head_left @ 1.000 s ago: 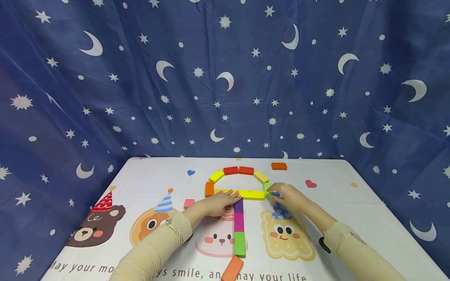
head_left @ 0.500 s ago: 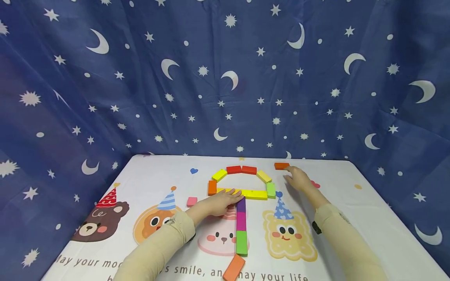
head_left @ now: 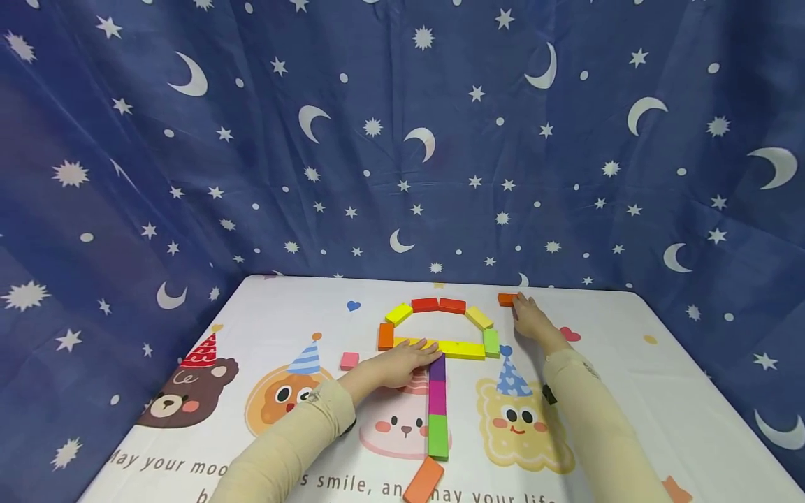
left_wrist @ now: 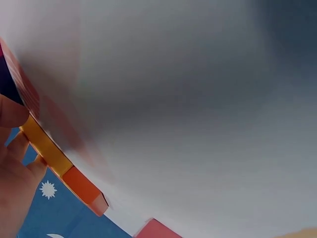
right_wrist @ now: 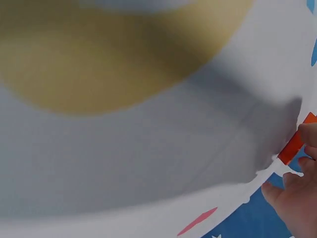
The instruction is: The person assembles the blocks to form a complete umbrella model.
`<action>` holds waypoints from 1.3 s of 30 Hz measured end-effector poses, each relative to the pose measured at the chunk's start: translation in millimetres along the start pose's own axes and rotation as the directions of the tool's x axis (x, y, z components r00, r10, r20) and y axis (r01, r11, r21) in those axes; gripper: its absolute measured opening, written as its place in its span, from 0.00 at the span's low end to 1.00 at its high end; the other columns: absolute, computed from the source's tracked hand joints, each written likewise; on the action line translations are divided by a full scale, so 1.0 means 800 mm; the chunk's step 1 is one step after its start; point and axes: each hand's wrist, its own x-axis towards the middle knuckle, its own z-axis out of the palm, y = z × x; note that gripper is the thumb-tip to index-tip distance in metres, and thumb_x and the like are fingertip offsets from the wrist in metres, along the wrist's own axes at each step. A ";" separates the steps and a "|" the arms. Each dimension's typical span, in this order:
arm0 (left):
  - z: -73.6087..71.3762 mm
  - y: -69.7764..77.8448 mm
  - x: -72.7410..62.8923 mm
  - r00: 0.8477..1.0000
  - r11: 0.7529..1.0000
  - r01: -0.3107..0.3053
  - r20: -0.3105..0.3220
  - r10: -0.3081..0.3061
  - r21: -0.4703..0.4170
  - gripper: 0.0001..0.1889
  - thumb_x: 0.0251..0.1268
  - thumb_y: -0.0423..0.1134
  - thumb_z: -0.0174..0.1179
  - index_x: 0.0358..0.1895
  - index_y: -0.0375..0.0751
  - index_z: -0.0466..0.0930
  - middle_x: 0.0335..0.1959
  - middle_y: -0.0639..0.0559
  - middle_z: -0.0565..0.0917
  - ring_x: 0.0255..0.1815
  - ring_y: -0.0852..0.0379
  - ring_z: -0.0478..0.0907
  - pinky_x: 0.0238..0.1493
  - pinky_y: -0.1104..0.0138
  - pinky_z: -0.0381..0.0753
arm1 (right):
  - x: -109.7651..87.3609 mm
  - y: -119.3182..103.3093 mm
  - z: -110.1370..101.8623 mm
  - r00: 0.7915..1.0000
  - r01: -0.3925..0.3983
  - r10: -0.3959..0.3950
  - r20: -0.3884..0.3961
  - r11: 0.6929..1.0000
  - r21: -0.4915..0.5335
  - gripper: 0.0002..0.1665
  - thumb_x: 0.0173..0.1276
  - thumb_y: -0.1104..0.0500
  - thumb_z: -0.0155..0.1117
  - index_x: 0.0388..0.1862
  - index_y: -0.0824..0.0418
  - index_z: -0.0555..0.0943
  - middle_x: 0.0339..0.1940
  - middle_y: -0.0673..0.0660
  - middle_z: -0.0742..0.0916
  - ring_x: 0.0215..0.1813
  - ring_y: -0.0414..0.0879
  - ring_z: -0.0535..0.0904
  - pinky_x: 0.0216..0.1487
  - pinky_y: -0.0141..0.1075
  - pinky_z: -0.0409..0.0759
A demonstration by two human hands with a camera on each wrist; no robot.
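Observation:
My left hand [head_left: 401,365] rests across the row of yellow blocks [head_left: 464,350], fingers stretched over its left half. In the left wrist view, the thumb lies near the dark purple block and other fingertips touch the yellow block's [left_wrist: 47,148] far side. At the back of the table, my right hand [head_left: 533,325] pinches the right end of an orange block [head_left: 506,300]; its thumb shows on the orange block [right_wrist: 291,149] in the right wrist view. An arch of red [head_left: 425,305], yellow, orange and light green blocks stands above the yellow row.
A column of purple, magenta [head_left: 437,398] and green [head_left: 438,437] blocks runs toward the front. Below it an orange block [head_left: 424,480] lies slanted. A pink block [head_left: 349,361] lies left of the arch. A starry blue curtain [head_left: 402,140] hangs behind the printed tablecloth.
My right hand has left the light green block at the arch's right end and reached back to the orange block, which it now pinches. The left hand stays on the yellow row.

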 end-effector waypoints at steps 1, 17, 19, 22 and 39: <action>0.000 0.000 0.000 1.000 1.000 -0.001 0.001 0.001 -0.001 0.37 0.62 0.23 0.48 0.73 0.56 0.56 0.76 0.60 0.55 0.77 0.56 0.47 0.76 0.58 0.47 | -0.010 -0.013 -0.010 0.999 -0.030 0.030 0.039 1.000 -0.009 0.32 0.69 0.67 0.44 0.68 0.81 0.54 0.71 0.78 0.56 0.71 0.75 0.50 0.69 0.63 0.54; -0.002 0.001 0.001 1.000 1.000 0.007 0.019 -0.007 -0.012 0.36 0.62 0.25 0.50 0.73 0.57 0.56 0.75 0.61 0.55 0.77 0.57 0.47 0.77 0.59 0.46 | -0.002 -0.015 -0.008 0.985 -0.129 0.124 0.124 0.991 0.030 0.30 0.72 0.66 0.39 0.71 0.74 0.51 0.73 0.74 0.53 0.71 0.74 0.49 0.71 0.62 0.50; -0.003 0.002 0.001 1.000 1.000 0.011 0.016 -0.011 -0.013 0.36 0.62 0.25 0.50 0.73 0.57 0.56 0.75 0.61 0.55 0.77 0.57 0.47 0.77 0.58 0.46 | -0.002 -0.014 -0.008 0.991 -0.089 0.088 0.099 0.996 0.010 0.31 0.72 0.65 0.39 0.71 0.75 0.51 0.72 0.74 0.56 0.69 0.75 0.55 0.70 0.61 0.54; -0.004 0.002 0.001 1.000 1.000 0.019 0.014 -0.019 -0.016 0.37 0.62 0.25 0.51 0.73 0.58 0.56 0.75 0.61 0.55 0.77 0.57 0.47 0.77 0.58 0.46 | -0.002 -0.012 -0.008 0.998 -0.044 0.046 0.053 0.998 -0.044 0.30 0.73 0.65 0.39 0.70 0.76 0.53 0.70 0.74 0.59 0.65 0.75 0.60 0.68 0.61 0.60; 0.000 0.001 0.003 1.000 0.999 0.021 0.005 -0.021 -0.025 0.34 0.64 0.27 0.49 0.72 0.58 0.57 0.75 0.61 0.57 0.77 0.56 0.47 0.76 0.55 0.47 | 0.008 -0.004 0.001 0.998 0.008 -0.009 -0.060 1.000 -0.013 0.24 0.66 0.66 0.54 0.59 0.76 0.64 0.53 0.76 0.71 0.51 0.70 0.69 0.54 0.62 0.73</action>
